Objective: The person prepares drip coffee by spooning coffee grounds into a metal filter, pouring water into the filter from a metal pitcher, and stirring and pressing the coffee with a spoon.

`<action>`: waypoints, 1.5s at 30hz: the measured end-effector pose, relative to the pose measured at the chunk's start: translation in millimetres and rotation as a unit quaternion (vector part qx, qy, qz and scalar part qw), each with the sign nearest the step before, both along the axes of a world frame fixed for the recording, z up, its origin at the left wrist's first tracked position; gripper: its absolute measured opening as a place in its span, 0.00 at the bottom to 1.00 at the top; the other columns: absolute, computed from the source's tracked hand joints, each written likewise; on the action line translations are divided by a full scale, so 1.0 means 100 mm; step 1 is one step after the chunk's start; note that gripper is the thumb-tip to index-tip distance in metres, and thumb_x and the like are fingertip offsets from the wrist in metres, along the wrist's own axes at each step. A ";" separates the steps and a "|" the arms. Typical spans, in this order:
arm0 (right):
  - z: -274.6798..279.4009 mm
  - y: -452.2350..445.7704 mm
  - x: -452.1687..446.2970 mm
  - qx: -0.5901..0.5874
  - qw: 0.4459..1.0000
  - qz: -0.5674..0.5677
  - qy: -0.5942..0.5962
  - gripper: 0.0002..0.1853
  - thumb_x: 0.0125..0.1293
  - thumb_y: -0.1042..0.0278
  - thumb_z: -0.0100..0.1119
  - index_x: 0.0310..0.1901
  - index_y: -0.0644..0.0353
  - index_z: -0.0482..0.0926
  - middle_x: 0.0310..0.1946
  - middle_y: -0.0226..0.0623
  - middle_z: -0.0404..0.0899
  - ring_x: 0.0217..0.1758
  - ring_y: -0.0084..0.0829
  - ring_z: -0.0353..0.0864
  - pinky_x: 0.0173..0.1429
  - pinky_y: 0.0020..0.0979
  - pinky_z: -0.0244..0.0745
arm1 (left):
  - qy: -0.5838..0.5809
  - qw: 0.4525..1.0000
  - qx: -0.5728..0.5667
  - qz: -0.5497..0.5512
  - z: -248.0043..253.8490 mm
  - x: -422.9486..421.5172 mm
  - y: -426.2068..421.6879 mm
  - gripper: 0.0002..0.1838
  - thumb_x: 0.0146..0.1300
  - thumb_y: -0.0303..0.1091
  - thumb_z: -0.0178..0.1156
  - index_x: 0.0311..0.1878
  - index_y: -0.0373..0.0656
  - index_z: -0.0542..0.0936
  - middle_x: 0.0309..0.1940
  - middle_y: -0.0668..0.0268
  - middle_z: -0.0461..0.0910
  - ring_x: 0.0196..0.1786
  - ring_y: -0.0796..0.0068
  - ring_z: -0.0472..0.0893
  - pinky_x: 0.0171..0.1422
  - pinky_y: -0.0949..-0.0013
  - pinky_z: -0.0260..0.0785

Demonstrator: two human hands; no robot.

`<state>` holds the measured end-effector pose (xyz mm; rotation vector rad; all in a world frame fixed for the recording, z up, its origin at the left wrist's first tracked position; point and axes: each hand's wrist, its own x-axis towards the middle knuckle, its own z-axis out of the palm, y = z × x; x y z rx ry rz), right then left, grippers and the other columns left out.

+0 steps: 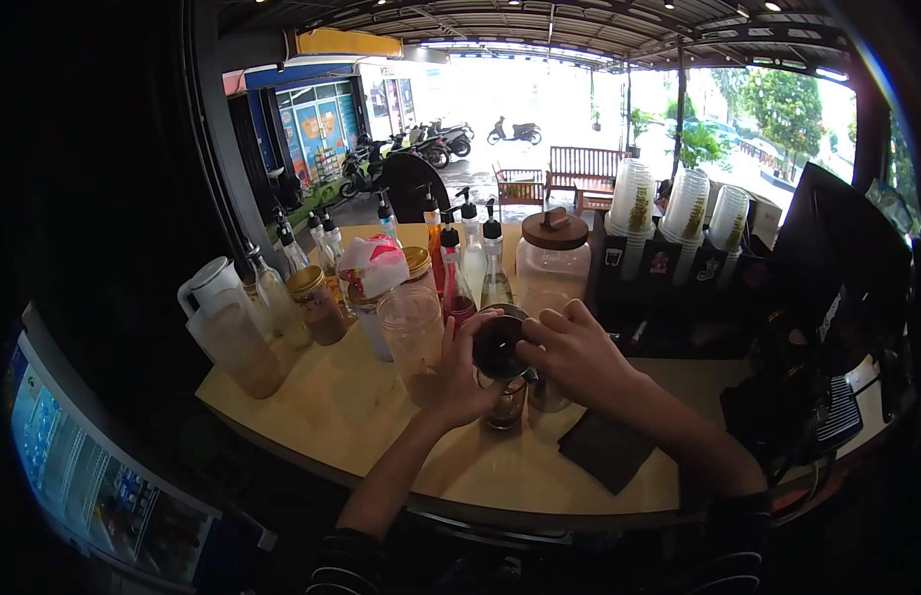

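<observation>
My left hand [456,379] curves around the left side of a dark round cup [498,347] with a pale rim; its exact kind is unclear. On the right, my right hand [587,359] has its fingers bent and closed at the cup's rim. Just below the cup, a small clear glass [505,412] with something brown in it stands on the counter; its top is covered by the cup and my fingers. A large clear plastic jug [411,332] stands left of my left hand.
Pump bottles [450,268] and a wooden-lidded jar [554,263] stand behind my hands. Plastic pitchers [237,347] and gold-lidded jars [316,307] are left. Stacked cups [634,203] sit in a black holder right. A dark cloth [607,451] lies near the counter's [460,481] front edge.
</observation>
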<state>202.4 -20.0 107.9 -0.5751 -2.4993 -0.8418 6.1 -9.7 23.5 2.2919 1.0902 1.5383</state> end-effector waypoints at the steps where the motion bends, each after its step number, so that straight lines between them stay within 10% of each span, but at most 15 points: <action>1: 0.02 -0.01 0.00 0.001 1.000 -0.002 0.001 0.08 0.48 0.66 0.61 0.32 0.53 0.76 0.35 0.26 0.73 0.43 0.24 0.74 0.44 0.30 0.64 | -0.005 1.000 -0.013 -0.008 0.01 -0.01 0.00 0.43 0.44 0.33 0.69 0.65 0.46 0.59 0.63 0.63 0.68 0.67 0.61 0.67 0.77 0.47 0.30; 10: 0.11 0.03 0.02 -0.136 0.984 -0.051 0.099 0.06 0.58 0.66 0.62 0.33 0.55 0.75 0.31 0.32 0.74 0.39 0.32 0.76 0.44 0.34 0.61 | -0.057 0.994 -0.091 -0.024 0.01 -0.09 0.01 0.46 0.40 0.39 0.78 0.63 0.41 0.64 0.51 0.58 0.71 0.60 0.64 0.73 0.64 0.63 0.66; 26: 0.11 0.04 -0.25 -0.279 0.946 -0.120 0.115 0.05 0.56 0.72 0.57 0.34 0.61 0.76 0.32 0.40 0.78 0.40 0.41 0.80 0.48 0.39 0.67 | -0.088 0.981 -0.164 -0.054 -0.22 -0.14 0.07 0.50 0.41 0.49 0.77 0.65 0.38 0.62 0.55 0.54 0.70 0.61 0.59 0.71 0.67 0.61 0.64; 37: 0.19 0.03 -0.35 -0.409 0.876 -0.034 0.255 0.08 0.58 0.71 0.61 0.37 0.64 0.77 0.26 0.38 0.79 0.21 0.26 0.72 0.28 0.27 0.68 | 0.119 0.993 0.010 -0.013 0.42 -0.17 -0.01 0.10 0.58 0.30 0.63 0.42 0.37 0.78 0.29 0.62 0.77 0.32 0.65 0.78 0.39 0.63 0.70; 45: -0.40 0.26 0.20 -0.441 0.789 -0.107 0.413 0.12 0.63 0.67 0.61 0.43 0.66 0.77 0.31 0.39 0.80 0.25 0.23 0.74 0.33 0.26 0.70 | 0.080 0.994 0.067 0.020 0.55 -0.24 0.01 0.06 0.62 0.28 0.58 0.35 0.34 0.79 0.29 0.56 0.78 0.34 0.55 0.80 0.39 0.60 0.70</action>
